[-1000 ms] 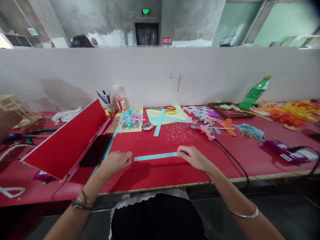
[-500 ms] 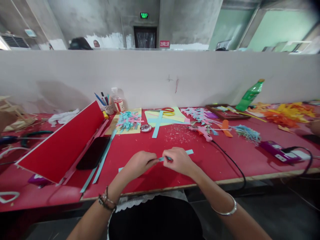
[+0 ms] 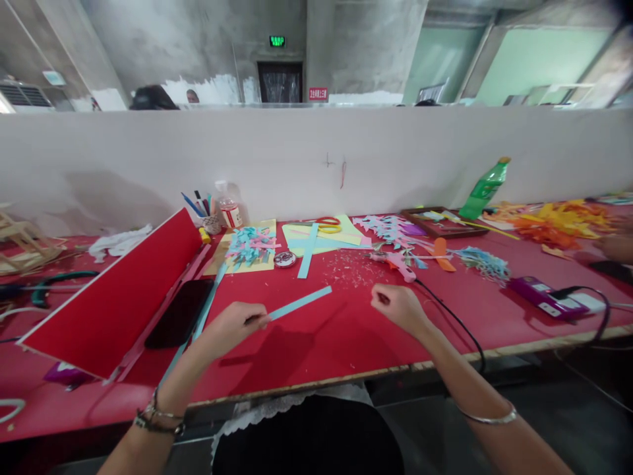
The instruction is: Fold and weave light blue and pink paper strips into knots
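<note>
One blue paper strip point(image 3: 302, 303), pinched in the left hand point(image 3: 240, 323), looks unfinished; the right hand point(image 3: 401, 309) is curled, contents unclear; pink-and-blue fringe point(image 3: 387, 230) seems done.

Blue strip point(image 3: 302, 303) in left grip point(image 3: 238, 327)

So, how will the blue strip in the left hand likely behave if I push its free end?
The blue strip looks like narrow, thin paper, so it is probably very light and would likely bend under a push. It juts out nearly straight from the left hand, so it may be slightly stiff along its length.
</note>
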Available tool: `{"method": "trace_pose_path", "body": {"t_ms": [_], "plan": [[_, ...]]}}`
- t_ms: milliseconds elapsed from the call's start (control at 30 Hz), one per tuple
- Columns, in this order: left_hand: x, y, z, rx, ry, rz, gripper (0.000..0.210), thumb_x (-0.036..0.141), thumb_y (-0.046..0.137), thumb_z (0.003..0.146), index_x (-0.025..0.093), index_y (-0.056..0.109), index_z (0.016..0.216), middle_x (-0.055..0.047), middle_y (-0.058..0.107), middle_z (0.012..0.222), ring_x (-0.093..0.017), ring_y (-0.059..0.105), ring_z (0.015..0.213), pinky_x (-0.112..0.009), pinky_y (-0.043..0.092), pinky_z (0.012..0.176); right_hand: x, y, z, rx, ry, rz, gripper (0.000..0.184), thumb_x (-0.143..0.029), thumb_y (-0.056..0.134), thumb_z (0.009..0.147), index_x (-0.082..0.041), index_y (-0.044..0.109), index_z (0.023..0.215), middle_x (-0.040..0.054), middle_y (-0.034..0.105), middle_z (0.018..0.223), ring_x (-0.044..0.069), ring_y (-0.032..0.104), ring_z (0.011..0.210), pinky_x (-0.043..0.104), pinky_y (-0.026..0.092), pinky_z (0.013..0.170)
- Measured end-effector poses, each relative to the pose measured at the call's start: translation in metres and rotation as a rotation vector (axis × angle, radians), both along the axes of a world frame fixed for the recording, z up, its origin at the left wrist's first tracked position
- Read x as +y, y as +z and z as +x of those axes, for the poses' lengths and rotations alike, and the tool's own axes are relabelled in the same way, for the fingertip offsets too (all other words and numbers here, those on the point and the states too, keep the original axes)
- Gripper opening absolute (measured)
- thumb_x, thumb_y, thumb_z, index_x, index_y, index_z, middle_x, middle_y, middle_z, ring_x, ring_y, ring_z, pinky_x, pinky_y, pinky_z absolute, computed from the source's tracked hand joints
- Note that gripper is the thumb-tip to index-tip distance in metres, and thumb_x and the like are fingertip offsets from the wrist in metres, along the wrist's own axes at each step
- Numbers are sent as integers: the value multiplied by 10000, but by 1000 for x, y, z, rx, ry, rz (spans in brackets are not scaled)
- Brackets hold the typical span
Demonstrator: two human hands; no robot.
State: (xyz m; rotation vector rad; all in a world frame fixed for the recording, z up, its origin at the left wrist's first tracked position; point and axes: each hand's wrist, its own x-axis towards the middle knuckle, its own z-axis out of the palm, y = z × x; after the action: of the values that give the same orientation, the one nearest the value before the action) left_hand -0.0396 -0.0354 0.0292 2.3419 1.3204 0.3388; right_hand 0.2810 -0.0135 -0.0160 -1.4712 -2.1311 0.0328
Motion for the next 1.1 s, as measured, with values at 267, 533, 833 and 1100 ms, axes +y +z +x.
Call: {"method": "trace_pose_path", "body": {"t_ms": [267, 533, 833, 1100], "plan": [[-5, 10, 37, 17, -97, 70, 264, 298, 333, 798, 159, 547, 732, 10, 543, 626, -81, 426, 533, -183, 261, 495, -22, 37, -70, 81, 364, 114, 264, -257, 415, 768, -196, 473, 1019, 64, 525, 993, 173, 443, 954, 332, 264, 871], [-1, -2, 55, 250, -45, 293, 176, 228, 353, 768, 169, 518, 776, -27, 588, 662, -136, 524, 573, -216, 266, 476, -15, 30, -93, -11, 431, -116, 154, -233, 377, 809, -167, 506, 757, 22, 562, 711, 115, 475, 635, 216, 297, 567], [5, -15, 53, 479, -35, 641, 225, 198, 321, 763, 175, 533, 690, -27, 510, 450, -151, 482, 438, -245, 275, 475, -15, 32, -83, 193, 422, -221, 183, -264, 367, 812, -165, 500, 733, 0, 537, 663, 97, 467, 599, 195, 287, 545], [11, -11, -10, 412, 170, 586, 188, 215, 362, 732, 182, 525, 644, 0, 451, 450, -114, 406, 450, -229, 229, 470, -8, 35, -34, 384, 339, -253, 234, -310, 357, 797, -163, 481, 663, -2, 493, 621, 108, 449, 594, 211, 320, 552]]}}
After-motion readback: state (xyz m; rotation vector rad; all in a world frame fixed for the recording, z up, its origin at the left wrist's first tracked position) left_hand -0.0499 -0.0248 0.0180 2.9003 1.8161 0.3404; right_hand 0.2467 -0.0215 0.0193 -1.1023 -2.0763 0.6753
